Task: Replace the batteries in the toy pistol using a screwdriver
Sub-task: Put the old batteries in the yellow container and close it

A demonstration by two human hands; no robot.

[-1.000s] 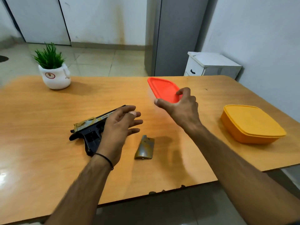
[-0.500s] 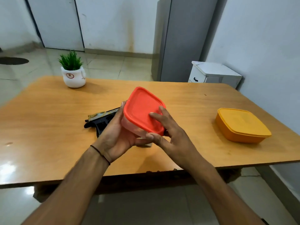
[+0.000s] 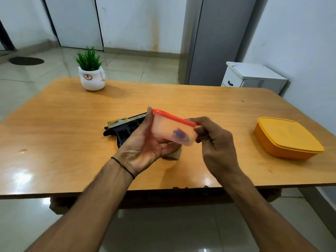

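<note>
A small clear plastic box with a red lid is held above the table, tilted, with something blue showing inside. My left hand cradles it from below and the left side. My right hand pinches the lid's right corner with curled fingers. The black and gold toy pistol lies on the wooden table behind my left hand, partly hidden. Its removed grip cover peeks out under the box. No screwdriver is in view.
An orange lidded box sits on the table's right side. A white pot with a green plant stands at the back left. A white cabinet and a grey fridge stand beyond the table.
My right hand brought the red-lidded box from the far table to in front of me; my left hand took hold of it from below. The box has tilted so its clear side shows.
</note>
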